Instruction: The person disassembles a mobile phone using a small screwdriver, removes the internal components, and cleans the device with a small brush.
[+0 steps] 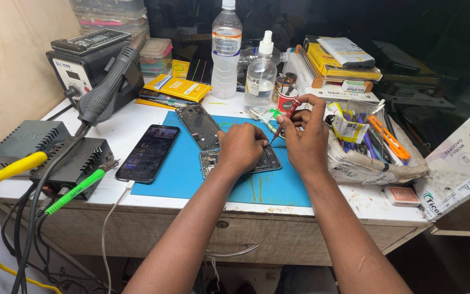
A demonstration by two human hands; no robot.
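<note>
An opened phone body [270, 161] lies on a blue work mat [189, 174] at the middle of the white desk. My left hand [240, 147] rests on it, fingers curled down over its upper part. My right hand [307, 136] grips a slim red-handled screwdriver [284, 118], tip angled down toward the phone's top edge. A detached dark phone panel [199, 125] lies on the mat just behind my left hand.
A black smartphone [148, 152] with a white cable lies left of the mat. A hot-air rework station [91, 65], a power supply [77, 163], two bottles [227, 49], stacked boxes [338, 62] and a tray of tools [376, 141] crowd the desk.
</note>
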